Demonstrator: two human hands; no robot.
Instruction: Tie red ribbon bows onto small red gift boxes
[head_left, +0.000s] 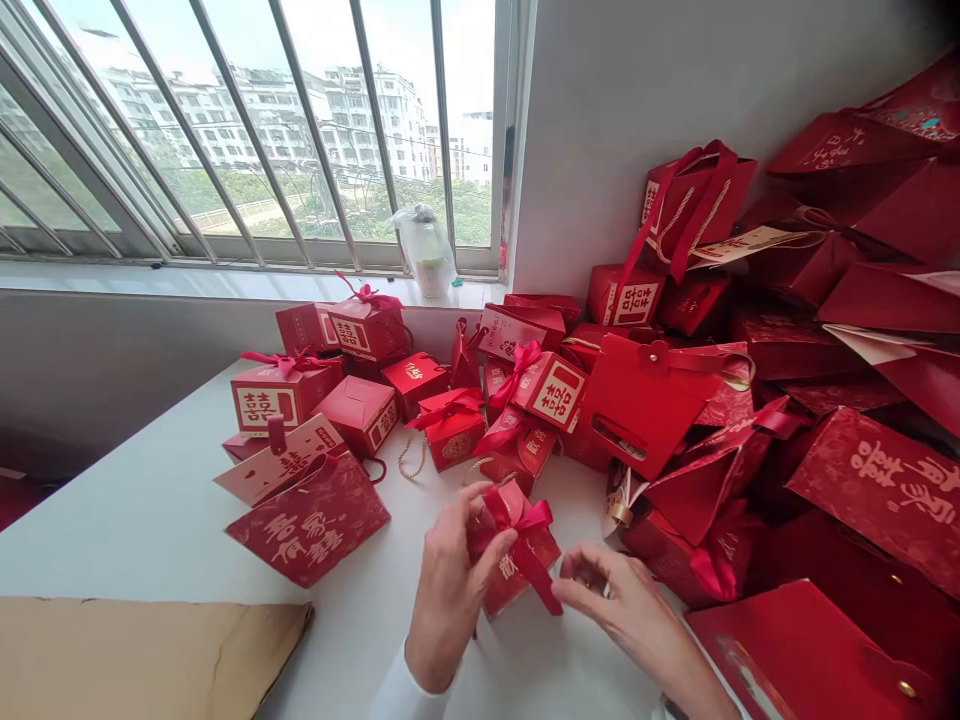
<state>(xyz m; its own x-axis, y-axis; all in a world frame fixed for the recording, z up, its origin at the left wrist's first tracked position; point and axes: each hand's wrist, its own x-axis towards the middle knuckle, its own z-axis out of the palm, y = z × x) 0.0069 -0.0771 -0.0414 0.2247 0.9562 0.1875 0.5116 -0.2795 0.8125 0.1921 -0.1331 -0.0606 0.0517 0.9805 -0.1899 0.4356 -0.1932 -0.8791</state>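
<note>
Left hand [450, 590] pinches the red gift box [504, 570] and its satin bow [517, 520] at lower centre on the white tabletop [150, 520]; right hand [626, 600] curls narrowly just beside the ribbon tail [536, 570].

Left hand [450, 590] and right hand [622, 600] close together (fingers [476, 505] curled inward)

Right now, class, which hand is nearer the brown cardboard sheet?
Left hand is nearer: it sits to the right of the brown cardboard sheet, at the red ribboned box. The right hand is farther right, on the box's other side.
</note>
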